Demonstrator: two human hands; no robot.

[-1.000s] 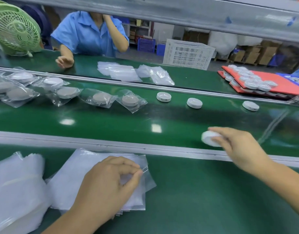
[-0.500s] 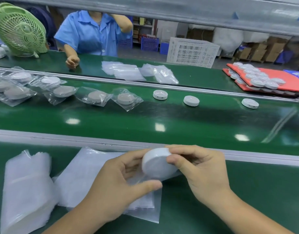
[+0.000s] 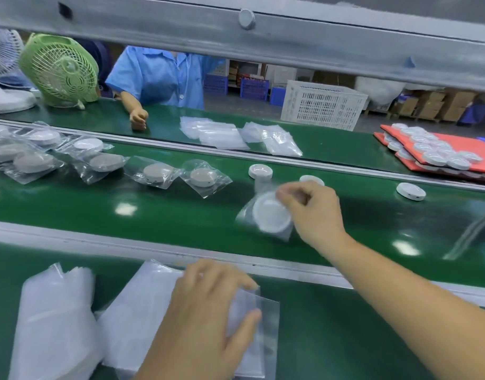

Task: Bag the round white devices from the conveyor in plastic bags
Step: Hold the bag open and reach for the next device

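Observation:
My right hand [image 3: 314,212] reaches over the green conveyor [image 3: 153,215] and pinches the top of a clear bag holding a round white device [image 3: 270,215], which hangs blurred just above the belt. My left hand [image 3: 205,316] rests on a stack of empty plastic bags [image 3: 142,311] on the near bench, thumb and fingers around the top bag's right edge. Three bare white devices lie on the belt: one [image 3: 260,171] upside down, one [image 3: 308,179] partly behind my right hand, one [image 3: 410,191] further right. Several bagged devices [image 3: 200,178] trail off to the left.
Another pile of bags [image 3: 52,319] lies at the near left. Across the belt, a person in a blue shirt [image 3: 159,75] stands beside a green fan [image 3: 60,69], with loose bags [image 3: 222,135], a white crate [image 3: 322,104] and red trays of devices [image 3: 438,152]. A metal beam [image 3: 263,37] crosses overhead.
My right hand took a device off the belt and brought it to the bag in my left hand. It now carries the bagged device out over the belt, while my left hand is back on the stack.

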